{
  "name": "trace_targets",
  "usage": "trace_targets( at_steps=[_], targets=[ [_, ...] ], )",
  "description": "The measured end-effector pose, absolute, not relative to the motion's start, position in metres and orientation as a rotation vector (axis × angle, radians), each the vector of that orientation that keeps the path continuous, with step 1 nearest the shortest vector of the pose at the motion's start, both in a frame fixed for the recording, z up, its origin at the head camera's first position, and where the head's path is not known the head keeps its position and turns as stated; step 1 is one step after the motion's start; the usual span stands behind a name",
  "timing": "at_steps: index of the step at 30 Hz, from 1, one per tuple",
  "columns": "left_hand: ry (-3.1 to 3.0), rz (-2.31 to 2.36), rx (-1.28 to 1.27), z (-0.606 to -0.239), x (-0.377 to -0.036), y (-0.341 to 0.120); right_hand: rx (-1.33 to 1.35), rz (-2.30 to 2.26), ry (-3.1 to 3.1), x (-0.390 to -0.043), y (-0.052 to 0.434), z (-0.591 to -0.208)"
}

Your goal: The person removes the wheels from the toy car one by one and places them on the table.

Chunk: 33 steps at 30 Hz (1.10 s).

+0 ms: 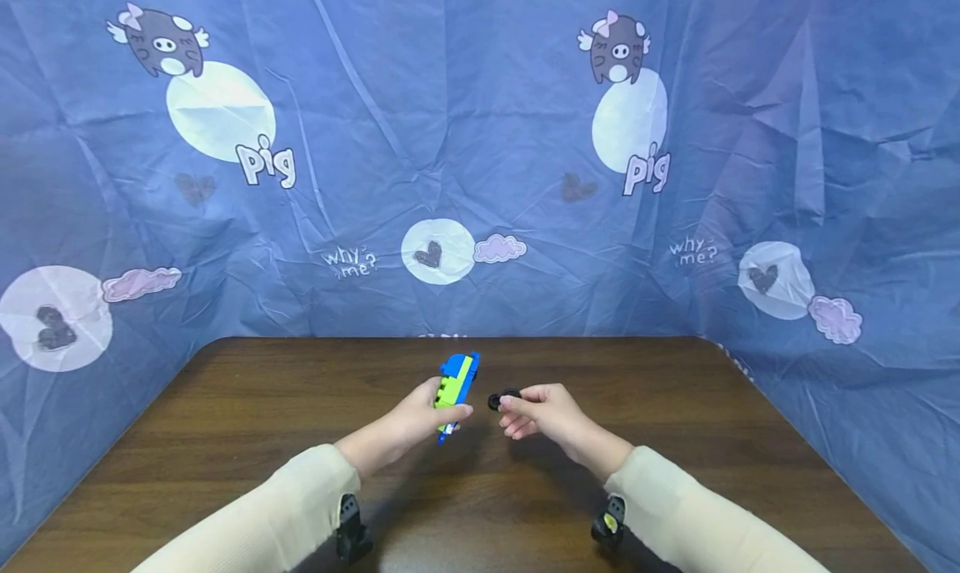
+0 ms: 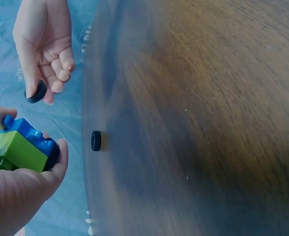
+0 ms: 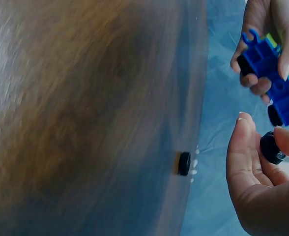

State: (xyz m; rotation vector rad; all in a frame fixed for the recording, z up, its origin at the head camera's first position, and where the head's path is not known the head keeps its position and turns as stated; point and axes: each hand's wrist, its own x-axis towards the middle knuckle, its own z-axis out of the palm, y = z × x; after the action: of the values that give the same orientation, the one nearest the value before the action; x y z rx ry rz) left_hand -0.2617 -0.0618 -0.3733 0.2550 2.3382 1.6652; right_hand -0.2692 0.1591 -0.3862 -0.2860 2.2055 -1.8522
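Note:
My left hand (image 1: 448,408) grips a blue and green toy brick vehicle (image 1: 456,381), held tilted above the brown table (image 1: 300,406). Black wheels show on the vehicle's underside (image 3: 274,114). Just to its right, my right hand (image 1: 514,404) pinches a loose black wheel (image 1: 502,399) between thumb and fingers, a small gap away from the vehicle. The wrist views show the same wheel (image 3: 271,147) at the fingertips, and the vehicle (image 2: 21,147) in my left palm. A second loose black wheel (image 2: 96,140) stands on edge on the table near its far edge.
A blue printed cloth (image 1: 480,139) hangs as a wall behind and on both sides of the table. Cream sleeves (image 1: 285,506) cover both forearms, and a black wrist camera mount (image 1: 352,530) sits under each.

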Motion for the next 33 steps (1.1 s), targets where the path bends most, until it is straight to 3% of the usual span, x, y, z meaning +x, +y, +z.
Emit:
trace_targets(
  at_steps=[13, 23, 33],
  targets=[
    [2.442, 1.572, 0.317, -0.375, -0.26, -0.065, -0.176, -1.839, 2.171, -0.295, 0.173, -0.393],
    [2.372, 1.606, 0.294, -0.371, -0.26, -0.069, 0.071, -1.981, 2.25, -0.315, 0.177, -0.399],
    [2.358, 1.642, 0.301, -0.372, -0.261, -0.069, 0.108, -1.99, 2.207, -0.324, 0.175, -0.403]
  ],
)
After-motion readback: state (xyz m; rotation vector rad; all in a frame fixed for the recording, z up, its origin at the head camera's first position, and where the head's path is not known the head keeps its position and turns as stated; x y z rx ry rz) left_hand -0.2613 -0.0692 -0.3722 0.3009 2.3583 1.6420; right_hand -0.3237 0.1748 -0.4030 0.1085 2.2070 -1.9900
